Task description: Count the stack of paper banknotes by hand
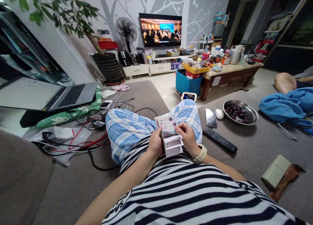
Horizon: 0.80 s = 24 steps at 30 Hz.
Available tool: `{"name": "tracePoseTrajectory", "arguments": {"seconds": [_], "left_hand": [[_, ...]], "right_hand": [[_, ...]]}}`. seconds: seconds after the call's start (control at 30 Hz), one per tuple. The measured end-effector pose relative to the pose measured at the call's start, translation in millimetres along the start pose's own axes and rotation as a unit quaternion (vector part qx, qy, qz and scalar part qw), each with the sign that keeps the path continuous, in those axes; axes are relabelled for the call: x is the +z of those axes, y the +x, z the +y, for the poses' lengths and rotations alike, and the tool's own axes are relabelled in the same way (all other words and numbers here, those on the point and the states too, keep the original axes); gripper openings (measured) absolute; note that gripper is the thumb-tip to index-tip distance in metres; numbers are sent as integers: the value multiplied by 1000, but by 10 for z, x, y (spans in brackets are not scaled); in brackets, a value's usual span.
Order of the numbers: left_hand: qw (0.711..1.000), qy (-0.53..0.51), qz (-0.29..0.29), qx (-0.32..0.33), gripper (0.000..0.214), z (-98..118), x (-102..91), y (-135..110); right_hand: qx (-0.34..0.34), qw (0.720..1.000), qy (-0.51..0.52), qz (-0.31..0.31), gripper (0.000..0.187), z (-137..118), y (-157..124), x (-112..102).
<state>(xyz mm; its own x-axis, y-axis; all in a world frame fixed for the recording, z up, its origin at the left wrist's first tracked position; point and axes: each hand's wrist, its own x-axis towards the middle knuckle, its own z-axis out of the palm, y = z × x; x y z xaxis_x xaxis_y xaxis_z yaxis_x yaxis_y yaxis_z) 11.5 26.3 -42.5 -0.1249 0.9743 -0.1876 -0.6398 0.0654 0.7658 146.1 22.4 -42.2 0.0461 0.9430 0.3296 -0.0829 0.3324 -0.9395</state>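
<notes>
A small stack of banknotes (168, 129) is held over my lap, with several notes folded down and fanned toward my body. My left hand (156, 142) is closed around the stack's left edge, thumb on top. At the right edge, my right hand (187, 136) pinches the upper notes between thumb and fingers. A pale watch (201, 154) sits on my right wrist. Beneath the notes are my crossed legs in blue plaid trousers (129, 127) and a striped shirt (186, 189). The fingertips under the notes are hidden.
Right of me lie a remote control (220, 140), a phone (211, 117), a white mouse (219, 114), a metal bowl (255, 117) of dark round fruit and a wallet (276, 170). Tangled cables (80, 147) and an open laptop (80, 96) are left. Another person's knee (285, 81) shows far right.
</notes>
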Motion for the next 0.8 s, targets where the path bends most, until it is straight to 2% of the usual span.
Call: {"name": "tracePoseTrajectory", "arguments": {"seconds": [0.47,0.8], "left_hand": [[1000,21,-6,-1,18,15,14,-16],[1000,19,-17,2,25,-1,-7,-6]], "right_hand": [[19,999,36,-14,28,-19,-7,21],[-1,999,36,-19,29,-25,-11,-7]]}}
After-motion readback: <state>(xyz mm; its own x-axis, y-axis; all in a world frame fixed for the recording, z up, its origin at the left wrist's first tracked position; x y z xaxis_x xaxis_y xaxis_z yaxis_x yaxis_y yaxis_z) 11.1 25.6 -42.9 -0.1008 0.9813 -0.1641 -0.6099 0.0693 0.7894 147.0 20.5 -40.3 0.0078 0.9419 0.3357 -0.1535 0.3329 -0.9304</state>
